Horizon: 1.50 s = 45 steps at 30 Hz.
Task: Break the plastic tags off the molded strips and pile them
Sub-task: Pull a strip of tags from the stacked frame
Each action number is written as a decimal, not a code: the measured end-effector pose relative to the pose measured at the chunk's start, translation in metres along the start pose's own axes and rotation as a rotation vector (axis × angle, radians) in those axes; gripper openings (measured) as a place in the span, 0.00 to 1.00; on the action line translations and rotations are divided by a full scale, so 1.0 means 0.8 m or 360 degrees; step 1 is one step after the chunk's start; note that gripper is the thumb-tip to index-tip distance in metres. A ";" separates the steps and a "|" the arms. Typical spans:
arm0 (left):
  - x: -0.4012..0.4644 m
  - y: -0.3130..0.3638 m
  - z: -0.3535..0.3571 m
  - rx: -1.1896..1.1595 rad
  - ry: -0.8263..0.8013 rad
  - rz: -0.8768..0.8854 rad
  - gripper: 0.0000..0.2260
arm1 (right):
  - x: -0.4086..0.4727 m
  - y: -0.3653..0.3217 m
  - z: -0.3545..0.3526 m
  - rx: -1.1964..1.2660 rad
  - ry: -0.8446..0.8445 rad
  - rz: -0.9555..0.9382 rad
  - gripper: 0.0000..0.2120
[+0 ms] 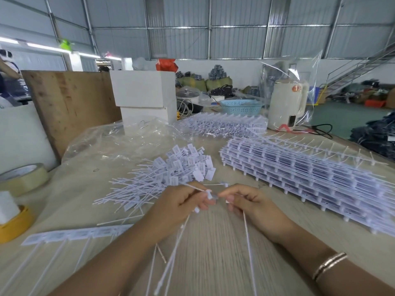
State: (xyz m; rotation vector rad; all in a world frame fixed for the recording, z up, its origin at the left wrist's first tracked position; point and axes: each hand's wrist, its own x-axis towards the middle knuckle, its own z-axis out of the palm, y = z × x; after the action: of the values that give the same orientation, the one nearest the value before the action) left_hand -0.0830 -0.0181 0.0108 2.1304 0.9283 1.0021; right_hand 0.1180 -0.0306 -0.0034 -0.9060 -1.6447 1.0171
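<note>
**Both hands pinching tags at the middle of the table**

At the lower left of the frame a molded strip (70, 235) lies flat on the wooden table (213, 242), its thin tails pointing toward me. Bare wood shows between my forearms. My left hand (179, 207) curls around several loose tags (210, 194), whose long tails hang down past my wrist. My right hand (248, 202) pinches one more tag, fingers closed tight, and the two hands almost touch. Just behind them lies the pile of tags (171, 174). At the right a stack of strips (299, 176) stands near my right hand. At the left edge are tape rolls (23, 178); farther back a clear plastic bag (119, 139), white boxes (145, 92) and a blue basket (241, 106).
</note>
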 end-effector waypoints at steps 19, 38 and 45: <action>-0.007 0.009 0.021 0.0882 0.0035 0.0159 0.24 | 0.001 0.009 0.029 -0.0927 -0.0028 -0.0136 0.12; -0.006 0.002 0.010 0.1248 -0.0035 0.0033 0.11 | 0.005 0.004 0.020 -0.0324 0.0122 0.0136 0.05; -0.003 -0.005 0.008 0.0908 -0.0110 -0.0043 0.09 | 0.005 0.007 0.017 -0.0438 0.0160 -0.0055 0.03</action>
State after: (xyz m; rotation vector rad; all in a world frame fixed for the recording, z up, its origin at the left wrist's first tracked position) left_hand -0.0804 -0.0193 0.0034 2.5809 1.3229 0.6956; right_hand 0.1043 -0.0275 -0.0098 -1.0876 -1.7347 0.7197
